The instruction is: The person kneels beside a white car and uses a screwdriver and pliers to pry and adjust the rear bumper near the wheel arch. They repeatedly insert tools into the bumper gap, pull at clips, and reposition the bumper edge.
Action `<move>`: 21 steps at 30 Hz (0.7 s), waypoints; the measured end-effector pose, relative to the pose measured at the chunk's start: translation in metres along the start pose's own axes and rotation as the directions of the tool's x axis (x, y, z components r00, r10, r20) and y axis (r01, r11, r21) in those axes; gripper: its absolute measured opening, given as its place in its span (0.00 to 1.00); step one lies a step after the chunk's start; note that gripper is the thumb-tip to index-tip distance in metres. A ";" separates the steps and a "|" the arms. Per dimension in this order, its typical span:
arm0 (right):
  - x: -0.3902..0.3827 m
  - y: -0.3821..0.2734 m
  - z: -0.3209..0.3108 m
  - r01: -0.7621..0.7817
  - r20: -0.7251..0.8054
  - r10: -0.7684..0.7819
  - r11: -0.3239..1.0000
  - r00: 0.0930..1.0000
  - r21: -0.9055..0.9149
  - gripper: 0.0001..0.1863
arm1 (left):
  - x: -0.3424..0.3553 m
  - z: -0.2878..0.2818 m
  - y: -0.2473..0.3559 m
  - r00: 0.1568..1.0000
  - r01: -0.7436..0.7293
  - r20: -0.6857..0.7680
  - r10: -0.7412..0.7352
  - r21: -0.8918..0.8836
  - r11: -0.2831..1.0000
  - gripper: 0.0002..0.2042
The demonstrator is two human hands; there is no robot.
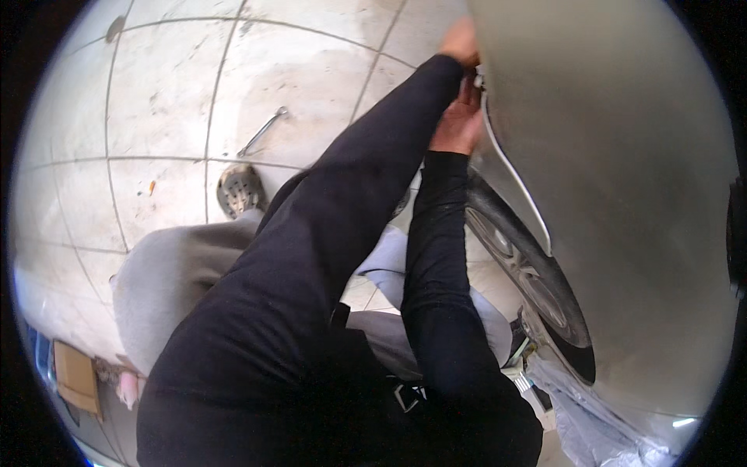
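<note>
Silver wrench [263, 132]: flat on pale floor tiles [163, 82], left of the right hand [457, 131] | small orange scrap [152, 187]: same floor, farther left | cardboard box [76, 376]: far left, bodyward of that hand, pink object [128, 389], indistinct, beside it | crumpled translucent plastic sheeting [595, 416]: bodyward, to its right

left hand [461, 44]: foremost, part-hidden | right hand [457, 128]: nearer body | arms [437, 241]: stretched forward
</note>
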State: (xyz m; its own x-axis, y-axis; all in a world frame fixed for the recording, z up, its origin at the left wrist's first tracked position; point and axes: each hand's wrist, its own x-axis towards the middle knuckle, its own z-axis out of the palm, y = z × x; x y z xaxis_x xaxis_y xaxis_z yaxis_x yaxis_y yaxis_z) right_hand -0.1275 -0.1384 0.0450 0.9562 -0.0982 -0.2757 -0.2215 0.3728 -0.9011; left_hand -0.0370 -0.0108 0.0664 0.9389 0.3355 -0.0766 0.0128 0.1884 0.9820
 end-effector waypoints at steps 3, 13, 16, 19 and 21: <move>-0.021 -0.005 0.072 -0.046 -0.186 0.076 0.986 0.980 0.162 0.20 | -0.075 -0.048 0.007 0.983 0.140 -0.076 -0.165 -0.256 0.957 0.18; -0.026 -0.006 0.098 -0.009 0.098 0.008 1.000 0.995 0.010 0.29 | 0.035 -0.014 -0.034 0.971 -0.151 -0.148 0.186 0.223 0.963 0.21; -0.021 -0.009 0.083 -0.067 0.091 0.063 0.997 0.994 0.046 0.28 | 0.035 -0.016 -0.017 0.993 -0.094 -0.057 0.104 0.161 0.983 0.22; -0.028 -0.020 0.039 -0.029 -0.216 0.053 0.993 0.975 0.114 0.29 | -0.088 -0.032 0.028 0.938 0.345 0.090 -0.334 -0.311 0.885 0.17; -0.027 -0.017 0.050 -0.006 -0.193 0.023 0.996 0.981 0.088 0.26 | -0.139 -0.039 0.013 0.971 0.173 -0.095 -0.218 -0.344 0.923 0.16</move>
State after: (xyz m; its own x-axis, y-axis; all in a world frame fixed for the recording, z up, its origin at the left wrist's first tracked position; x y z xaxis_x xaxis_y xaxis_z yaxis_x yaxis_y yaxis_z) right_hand -0.1398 -0.0958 0.0845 0.8958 -0.2662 -0.3558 -0.2093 0.4536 -0.8663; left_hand -0.1811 -0.0197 0.0828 0.8765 0.3726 -0.3048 0.0562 0.5497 0.8335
